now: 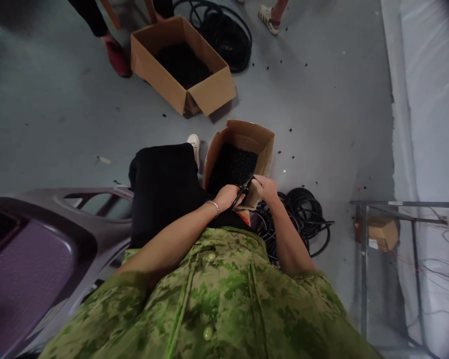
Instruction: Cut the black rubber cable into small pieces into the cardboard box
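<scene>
My left hand (229, 196), with a bracelet at its wrist, is closed around a slim dark tool that looks like scissors (242, 191). The tool slants up to the right and its tip meets the fingers of my right hand (266, 189). Those fingers are pinched on the end of something small and black, likely a black hose, mostly hidden by the hand. Both hands are over the near edge of an open cardboard box (265, 149). Many small black pieces (237, 164) fill its bottom.
Black hose coils (303, 209) lie right of my knees. Farther off are a larger cardboard box (213, 92) of black pieces, another hose coil (237, 45) and other people's feet (118, 57). A purple-seated chair (33, 279) stands left, a metal frame (364, 269) right.
</scene>
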Motion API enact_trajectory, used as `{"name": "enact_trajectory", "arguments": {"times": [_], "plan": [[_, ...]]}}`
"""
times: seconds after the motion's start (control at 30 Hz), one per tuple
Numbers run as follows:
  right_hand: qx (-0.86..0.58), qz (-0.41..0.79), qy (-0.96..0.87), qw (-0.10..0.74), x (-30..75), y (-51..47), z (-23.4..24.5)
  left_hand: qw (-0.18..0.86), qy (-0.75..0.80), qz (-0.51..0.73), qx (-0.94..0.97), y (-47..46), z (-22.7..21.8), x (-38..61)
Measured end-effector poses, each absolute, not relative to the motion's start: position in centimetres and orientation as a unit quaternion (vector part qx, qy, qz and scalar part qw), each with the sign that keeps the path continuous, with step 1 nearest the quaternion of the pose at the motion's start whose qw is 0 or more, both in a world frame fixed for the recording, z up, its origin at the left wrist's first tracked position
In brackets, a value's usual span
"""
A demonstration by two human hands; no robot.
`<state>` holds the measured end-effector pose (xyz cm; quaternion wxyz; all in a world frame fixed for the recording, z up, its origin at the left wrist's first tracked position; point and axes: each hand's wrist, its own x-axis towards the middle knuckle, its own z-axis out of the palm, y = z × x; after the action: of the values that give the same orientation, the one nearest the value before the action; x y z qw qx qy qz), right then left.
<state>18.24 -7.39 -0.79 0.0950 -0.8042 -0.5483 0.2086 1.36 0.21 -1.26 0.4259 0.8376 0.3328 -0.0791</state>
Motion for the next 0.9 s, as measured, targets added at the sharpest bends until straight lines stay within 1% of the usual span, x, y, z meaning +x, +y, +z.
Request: {"name": "enact_trajectory", "arguments": {"times": [0.13,0.33,0.53,0.73,0.9], "plan": [[-0.819,0.195,-0.535,0.071,17.6,-6.6,-0.8,0.458,0.371,-0.100,0.802,0.4,-1.4,1.6],[-0.813,0.205,-0.545,0.022,16.6,-6.3,-0.6,0.551,0.378,-0.139,0.731,0.4,-1.9,1.7],[-0.786,0.213,-0.579,-0.041,15.6,-6.5,0.4,0.528,0.343,-0.136,0.765,0.5,-2.6,1.6],[-0.788,0.201,-0.581,-0.034,15.7,-5.8,0.2,0.541,0.388,-0.142,0.732,0.6,-2.0,1.7],[-0.800,0.196,-0.567,-0.024,16.0,-5.4,0.0,0.592,0.419,-0.111,0.679,0.6,-0.7,1.7]]}}
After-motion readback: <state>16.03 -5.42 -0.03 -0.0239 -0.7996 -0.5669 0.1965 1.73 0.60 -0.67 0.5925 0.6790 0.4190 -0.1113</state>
